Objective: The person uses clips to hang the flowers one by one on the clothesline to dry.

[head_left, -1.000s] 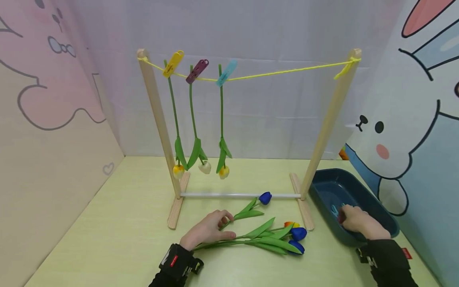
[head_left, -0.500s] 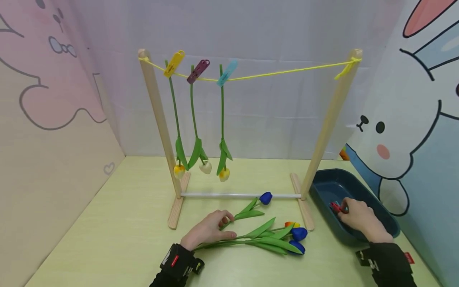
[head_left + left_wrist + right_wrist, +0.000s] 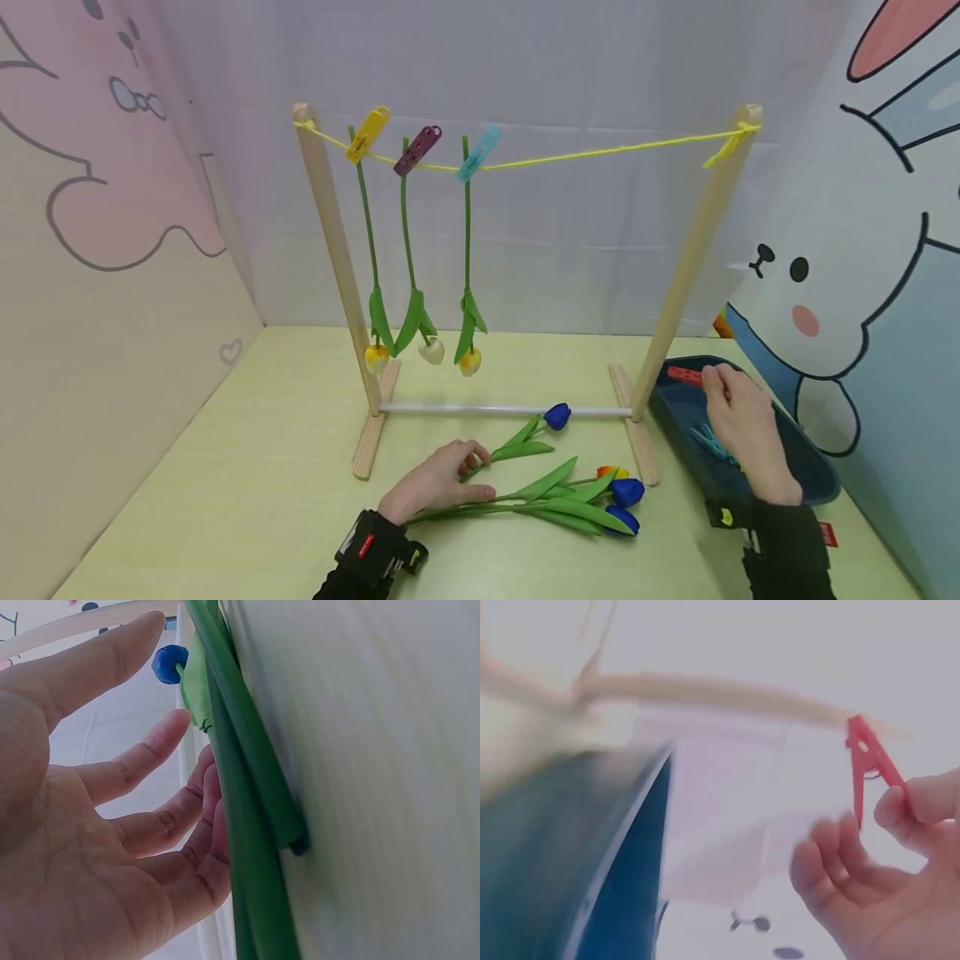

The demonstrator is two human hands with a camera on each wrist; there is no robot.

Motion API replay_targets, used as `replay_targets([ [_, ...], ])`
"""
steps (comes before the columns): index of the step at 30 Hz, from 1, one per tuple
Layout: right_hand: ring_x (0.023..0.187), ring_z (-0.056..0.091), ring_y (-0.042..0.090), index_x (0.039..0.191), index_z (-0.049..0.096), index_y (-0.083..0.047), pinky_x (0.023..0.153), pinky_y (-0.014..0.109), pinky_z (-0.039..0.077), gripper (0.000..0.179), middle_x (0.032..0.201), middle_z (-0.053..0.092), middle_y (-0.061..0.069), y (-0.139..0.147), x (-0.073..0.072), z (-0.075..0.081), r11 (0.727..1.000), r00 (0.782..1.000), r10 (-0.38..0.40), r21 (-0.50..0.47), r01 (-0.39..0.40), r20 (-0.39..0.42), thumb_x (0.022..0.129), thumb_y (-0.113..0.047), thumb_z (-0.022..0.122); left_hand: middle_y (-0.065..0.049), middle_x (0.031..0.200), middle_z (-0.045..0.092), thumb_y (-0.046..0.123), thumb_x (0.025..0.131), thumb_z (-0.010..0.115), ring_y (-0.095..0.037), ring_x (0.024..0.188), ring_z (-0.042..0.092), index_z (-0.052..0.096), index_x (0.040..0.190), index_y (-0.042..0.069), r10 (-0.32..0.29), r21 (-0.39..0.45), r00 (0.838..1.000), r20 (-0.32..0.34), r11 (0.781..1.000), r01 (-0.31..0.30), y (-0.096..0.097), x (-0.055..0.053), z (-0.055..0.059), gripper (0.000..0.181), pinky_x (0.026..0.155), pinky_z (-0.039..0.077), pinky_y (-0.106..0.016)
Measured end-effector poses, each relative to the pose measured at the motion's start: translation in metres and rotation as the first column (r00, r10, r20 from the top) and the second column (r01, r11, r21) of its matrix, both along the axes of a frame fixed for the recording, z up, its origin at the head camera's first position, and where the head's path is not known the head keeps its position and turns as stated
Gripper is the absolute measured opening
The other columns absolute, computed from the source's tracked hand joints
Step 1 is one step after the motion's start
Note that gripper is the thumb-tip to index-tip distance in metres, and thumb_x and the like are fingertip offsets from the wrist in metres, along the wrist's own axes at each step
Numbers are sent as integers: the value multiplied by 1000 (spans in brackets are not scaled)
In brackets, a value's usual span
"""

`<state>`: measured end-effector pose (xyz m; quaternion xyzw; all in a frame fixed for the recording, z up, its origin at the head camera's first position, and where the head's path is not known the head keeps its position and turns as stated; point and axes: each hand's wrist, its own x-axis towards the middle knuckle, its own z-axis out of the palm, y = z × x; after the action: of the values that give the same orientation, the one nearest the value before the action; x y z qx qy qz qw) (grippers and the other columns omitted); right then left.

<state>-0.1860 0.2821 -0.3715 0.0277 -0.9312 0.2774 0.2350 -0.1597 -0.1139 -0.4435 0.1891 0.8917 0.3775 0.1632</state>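
Note:
My right hand (image 3: 744, 417), above the tray, pinches a red clothespin (image 3: 684, 376) by one end. In the right wrist view the clothespin (image 3: 870, 757) sits between thumb and fingers, its other end pointing away. My left hand (image 3: 442, 479) rests low over the table among the stems of artificial tulips. The left wrist view shows its fingers (image 3: 161, 750) loosely bent, the tips beside green stems (image 3: 247, 787), and the thumb apart. One blue tulip (image 3: 557, 417) lies beyond this hand. Nearer lies a bunch with blue heads (image 3: 627, 492) and an orange-yellow one (image 3: 611, 472).
A yellow string (image 3: 585, 156) spans two wooden posts (image 3: 693, 258). Yellow (image 3: 368, 134), purple (image 3: 417, 151) and light blue (image 3: 478, 154) clothespins hold three upside-down tulips on it. A white rod (image 3: 502, 409) joins the feet. The dark blue tray (image 3: 821, 479) holds light blue clothespins (image 3: 711, 443).
My right hand has risen out of the tray and moved toward its far end, bringing the red clothespin up with it. The left hand has stayed in place.

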Motion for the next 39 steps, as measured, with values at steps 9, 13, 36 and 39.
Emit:
replay_targets([
  [9,59,44,-2,82,61,-4,55,19,36,23,68,53,-8,-47,-8,5,968,989,54,-238,-85,-134,100,-16,57,-10,112,63,31,89,79,-21,98,57,62,118,10,-1,5,1000,-9,1000,1,0,0,-2,40,82,48,-36],
  [13,62,44,-1,90,63,-2,57,17,34,17,72,53,-8,-58,-11,0,942,992,32,-327,-71,-123,99,-13,55,-10,111,63,31,89,78,-20,97,57,62,118,9,-11,12,1000,-15,1000,12,2,0,-3,41,81,49,-34],
  [36,57,60,9,91,72,-11,61,17,51,6,68,67,-12,-55,-12,-5,658,965,257,-722,-216,-55,95,-8,68,-12,110,63,28,90,78,-21,97,58,61,119,7,4,14,1000,-5,1000,-4,1,0,1,40,81,49,-37],
  [39,63,69,7,93,73,-13,66,16,56,7,76,73,-11,-52,-12,-4,610,941,334,-746,-266,-63,96,-9,68,-13,110,64,27,89,78,-22,97,58,61,119,6,2,17,1000,-8,1000,-2,2,0,1,40,82,49,-38],
])
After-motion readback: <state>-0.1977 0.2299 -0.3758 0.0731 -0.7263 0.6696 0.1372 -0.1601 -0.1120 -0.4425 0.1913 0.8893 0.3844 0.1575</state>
